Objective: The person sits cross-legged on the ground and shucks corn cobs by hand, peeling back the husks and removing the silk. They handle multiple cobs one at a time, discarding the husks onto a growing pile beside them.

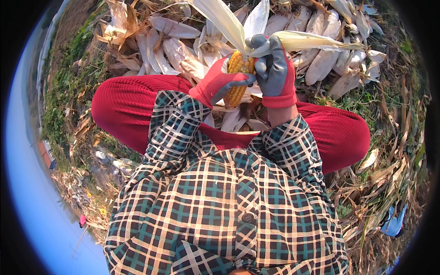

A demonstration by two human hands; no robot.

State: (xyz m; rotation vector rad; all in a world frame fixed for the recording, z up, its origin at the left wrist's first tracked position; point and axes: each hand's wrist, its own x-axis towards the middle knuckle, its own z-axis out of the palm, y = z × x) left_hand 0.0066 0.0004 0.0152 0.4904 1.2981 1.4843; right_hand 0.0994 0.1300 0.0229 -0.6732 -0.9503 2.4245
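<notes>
A yellow ear of corn [237, 63] is bare over most of its length, its tip pointing down toward my lap. My left hand [220, 80], in a red glove with a grey coated palm, wraps around the cob with the thumb across its front. At the cob's upper end, my right hand [275, 68], gloved alike, has its fingers curled on the pulled-back husk [259, 50]. Pale husk leaves [223, 22] fan out upward from there, and another leaf [316, 40] sticks out to the right. The gloves hide part of the cob and its base.
Unhusked corn ears [319, 62] lie heaped beyond my crossed legs [127, 106]. Loose dry husks [233, 118] are between my legs. Dry stalks [385, 192] cover the ground at right. A person in pink [83, 220] is far off; something blue [393, 221] lies at lower right.
</notes>
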